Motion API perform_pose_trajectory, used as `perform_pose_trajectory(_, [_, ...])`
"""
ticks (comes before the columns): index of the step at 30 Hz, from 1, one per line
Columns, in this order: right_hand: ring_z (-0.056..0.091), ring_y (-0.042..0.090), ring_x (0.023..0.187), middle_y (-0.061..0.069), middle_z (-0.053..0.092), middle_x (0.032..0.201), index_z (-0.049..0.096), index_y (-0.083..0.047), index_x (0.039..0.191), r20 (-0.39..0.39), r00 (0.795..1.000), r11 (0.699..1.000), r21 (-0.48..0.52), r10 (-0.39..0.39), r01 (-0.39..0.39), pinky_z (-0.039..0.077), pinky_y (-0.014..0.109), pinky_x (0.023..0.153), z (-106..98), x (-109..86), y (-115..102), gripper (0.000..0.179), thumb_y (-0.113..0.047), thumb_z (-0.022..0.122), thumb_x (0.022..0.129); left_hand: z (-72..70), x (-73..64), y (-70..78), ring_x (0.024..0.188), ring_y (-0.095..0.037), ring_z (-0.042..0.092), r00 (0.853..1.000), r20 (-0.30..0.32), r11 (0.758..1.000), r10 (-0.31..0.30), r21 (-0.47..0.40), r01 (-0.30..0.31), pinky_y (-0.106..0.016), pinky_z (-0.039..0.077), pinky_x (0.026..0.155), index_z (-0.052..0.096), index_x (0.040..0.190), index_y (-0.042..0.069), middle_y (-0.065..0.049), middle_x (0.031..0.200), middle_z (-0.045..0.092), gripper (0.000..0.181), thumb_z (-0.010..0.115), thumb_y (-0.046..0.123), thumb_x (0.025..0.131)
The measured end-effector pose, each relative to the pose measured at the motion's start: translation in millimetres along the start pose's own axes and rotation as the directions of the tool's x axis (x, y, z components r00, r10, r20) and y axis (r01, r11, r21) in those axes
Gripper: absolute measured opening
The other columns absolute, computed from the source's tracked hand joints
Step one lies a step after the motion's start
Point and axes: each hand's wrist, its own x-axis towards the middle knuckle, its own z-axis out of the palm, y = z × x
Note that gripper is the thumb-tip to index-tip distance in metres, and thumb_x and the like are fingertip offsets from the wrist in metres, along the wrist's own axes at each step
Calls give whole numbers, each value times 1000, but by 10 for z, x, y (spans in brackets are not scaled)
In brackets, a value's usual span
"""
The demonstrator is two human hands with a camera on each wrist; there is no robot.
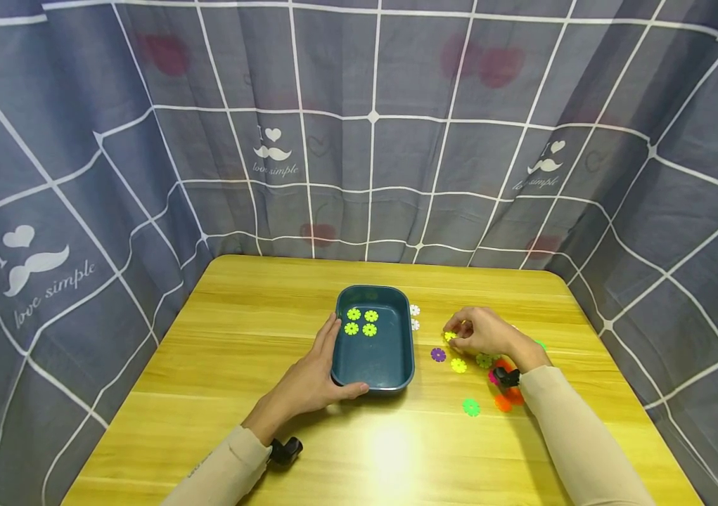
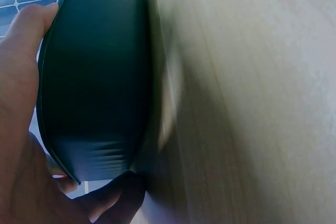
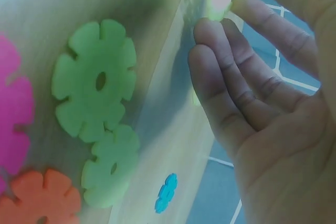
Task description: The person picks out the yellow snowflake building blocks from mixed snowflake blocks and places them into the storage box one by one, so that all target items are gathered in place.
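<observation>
A dark teal rectangular tray point(image 1: 374, 362) holds several yellow flower-shaped plastic pieces point(image 1: 369, 329) toward its far left. My left hand point(image 1: 308, 376) rests against the tray's near left corner, fingers spread along the left side and thumb at the near rim. In the left wrist view, the tray's outer wall point(image 2: 97, 77) fills the space beside the thumb and fingers. To the right of the tray, my right hand point(image 1: 484, 332) pinches a yellow flower-shaped piece point(image 1: 450, 336) between thumb and index finger. That piece point(image 3: 220, 1) is partly cut off in the right wrist view.
Near the right hand lie a purple piece point(image 1: 438, 355), another yellow piece point(image 1: 458, 365), a green piece point(image 1: 471, 407) and several orange and pink ones. White pieces point(image 1: 415, 325) sit beside the tray's right wall. A blue piece point(image 3: 166, 193) shows farther off. Patterned curtains point(image 1: 340, 154) surround the table.
</observation>
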Motion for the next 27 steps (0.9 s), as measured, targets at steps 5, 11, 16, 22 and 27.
perform_pose_trajectory(5, [78, 9, 93, 2, 87, 109, 88, -11, 122, -2, 1000, 1000, 7, -9, 9, 66, 24, 85, 10, -4, -25, 23, -13, 92, 100, -1, 6, 19, 143, -46, 72, 1000, -2, 1000, -3, -4, 3, -67, 65, 106, 10, 190, 16, 2, 200, 1, 148, 90, 83, 85])
perform_pose_trajectory(11, [78, 9, 92, -1, 86, 107, 88, -10, 123, -31, 999, 999, -5, -32, 32, 66, 24, 85, 1, -3, -82, 24, -12, 93, 99, -4, 1, 38, 147, -48, 69, 1000, 0, 1000, -11, -13, 11, -69, 64, 108, 10, 190, 16, 2, 200, 1, 146, 92, 78, 86])
perform_pose_trajectory(16, [78, 7, 89, 0, 85, 109, 87, -8, 126, -41, 997, 998, -25, -64, 63, 66, 24, 84, -15, -3, -136, 27, -13, 93, 100, -5, 0, 40, 148, -48, 68, 1000, -2, 1000, -12, -13, 12, -68, 64, 107, 9, 190, 17, 3, 200, 0, 147, 92, 80, 86])
perform_pose_trajectory(22, [76, 3, 88, 0, 84, 112, 86, -8, 129, -36, 997, 997, -38, -71, 69, 65, 24, 83, -27, -25, -176, 28, -14, 91, 102, 0, -5, 35, 147, -48, 69, 1000, 4, 999, -26, -20, 26, -67, 64, 107, 8, 190, 18, 1, 200, 1, 147, 93, 78, 86])
perform_pose_trajectory(27, [76, 4, 90, 4, 84, 117, 85, -5, 130, -45, 996, 996, -24, -82, 81, 65, 25, 84, -46, -35, -232, 30, -11, 91, 102, 0, -10, 41, 144, -47, 70, 999, 2, 999, -32, -32, 32, -67, 64, 107, 6, 190, 19, -1, 199, 3, 147, 95, 73, 87])
